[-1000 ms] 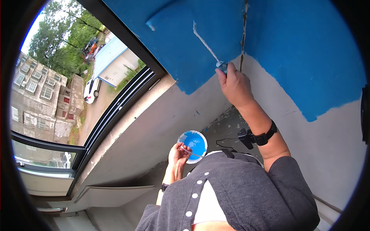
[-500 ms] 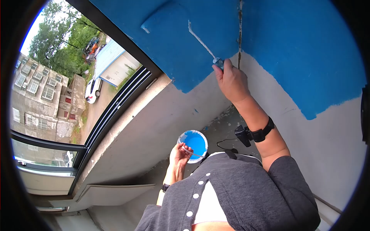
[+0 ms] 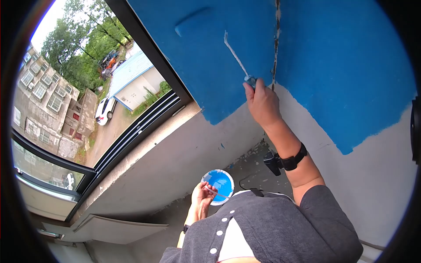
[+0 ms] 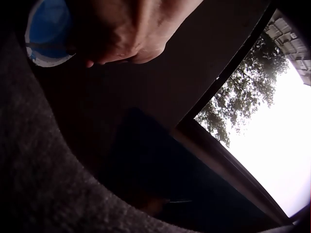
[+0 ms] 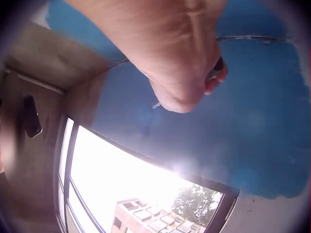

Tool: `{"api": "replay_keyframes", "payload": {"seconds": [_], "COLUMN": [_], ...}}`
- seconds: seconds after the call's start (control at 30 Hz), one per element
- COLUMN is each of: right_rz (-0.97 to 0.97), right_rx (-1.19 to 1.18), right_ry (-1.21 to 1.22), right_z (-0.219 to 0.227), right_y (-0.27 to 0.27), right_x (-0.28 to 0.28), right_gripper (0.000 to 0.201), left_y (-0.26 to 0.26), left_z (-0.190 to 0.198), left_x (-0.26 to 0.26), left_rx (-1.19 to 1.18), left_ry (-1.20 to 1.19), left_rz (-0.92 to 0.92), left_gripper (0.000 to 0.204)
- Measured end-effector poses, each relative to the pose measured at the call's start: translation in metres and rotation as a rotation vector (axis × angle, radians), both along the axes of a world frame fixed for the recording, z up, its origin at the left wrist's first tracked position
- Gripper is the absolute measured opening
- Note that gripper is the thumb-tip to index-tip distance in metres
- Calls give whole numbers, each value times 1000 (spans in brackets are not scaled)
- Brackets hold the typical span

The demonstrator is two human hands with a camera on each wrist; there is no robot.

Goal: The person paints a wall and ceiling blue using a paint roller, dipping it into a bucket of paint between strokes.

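My right hand (image 3: pixel 264 105) grips the handle (image 3: pixel 250 81) of a paint roller, thumb along its side. The roller's thin, paint-crusted rod (image 3: pixel 237 57) runs up over the blue-painted wall (image 3: pixel 210 65). Its blue roller sleeve (image 3: pixel 193 20) blends with the paint and lies against the wall near the window. Low in front of the body, my left hand (image 3: pixel 201 199) holds the white bail handle (image 3: pixel 219 193) of a paint bucket (image 3: pixel 232 180). Blue paint shows inside the bucket. In the right wrist view, the right hand (image 5: pixel 180 63) hides most of the roller.
Left of the painted wall stands a window frame (image 3: pixel 153 48) with a rough sill (image 3: pixel 144 142). A cracked wall corner (image 3: pixel 276 44) separates two painted faces. Bare grey wall (image 3: pixel 368 179) lies below the blue. A loose pale board (image 3: pixel 118 230) leans at lower left.
The head view has tilted, so the wall and window sit lower in it. Against the wall, the roller and right hand have moved upward. The left hand still holds the bucket.
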State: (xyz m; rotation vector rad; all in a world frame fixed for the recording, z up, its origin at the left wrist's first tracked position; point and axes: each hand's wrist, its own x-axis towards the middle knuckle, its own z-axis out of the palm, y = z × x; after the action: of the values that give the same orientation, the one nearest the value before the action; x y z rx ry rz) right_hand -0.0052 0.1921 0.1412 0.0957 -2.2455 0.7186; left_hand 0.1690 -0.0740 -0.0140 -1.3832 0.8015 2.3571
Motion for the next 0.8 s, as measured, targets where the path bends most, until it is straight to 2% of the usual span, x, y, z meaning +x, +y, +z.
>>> {"api": "replay_keyframes", "payload": {"seconds": [0.07, 0.17, 0.2, 0.23, 0.27, 0.3, 0.37, 0.57, 0.8], "right_rz": [4, -44, -54, -67, -65, -57, -60, -60, -61], "right_rx": [19, 37, 40, 77, 121, 103, 122, 175, 190], "right_ry": [-8, -167, -204, -316, -376, -407, -398, -399, -374], "right_z": [-4, -94, -97, -116, -121, -115, -92, -86, -81], "right_y": [-3, 11, 15, 22, 31, 37, 49, 58, 59], "right_x": [-2, 19, 24, 55, 64, 70, 60, 70, 69], "right_gripper": [29, 29, 29, 29, 29, 29, 31, 34, 36], "left_y": [0, -6, -4, -9, -12, -6, -13, -11, -10], "left_z": [3, -8, -2, -6, -7, 1, -6, 2, 3], "left_x": [0, -1, -2, 0, 0, 0, -4, -9, -11], "left_rx": [-10, 22, -18, 46, 14, -24, 7, -35, -34], "left_ry": [-8, 37, 12, 19, 62, 80, 105, 52, 36], "left_rz": [-2, -20, 0, 23, -59, -71, -130, -233, -258], "left_gripper": [11, 12, 11, 12, 11, 11, 12, 11, 11]}}
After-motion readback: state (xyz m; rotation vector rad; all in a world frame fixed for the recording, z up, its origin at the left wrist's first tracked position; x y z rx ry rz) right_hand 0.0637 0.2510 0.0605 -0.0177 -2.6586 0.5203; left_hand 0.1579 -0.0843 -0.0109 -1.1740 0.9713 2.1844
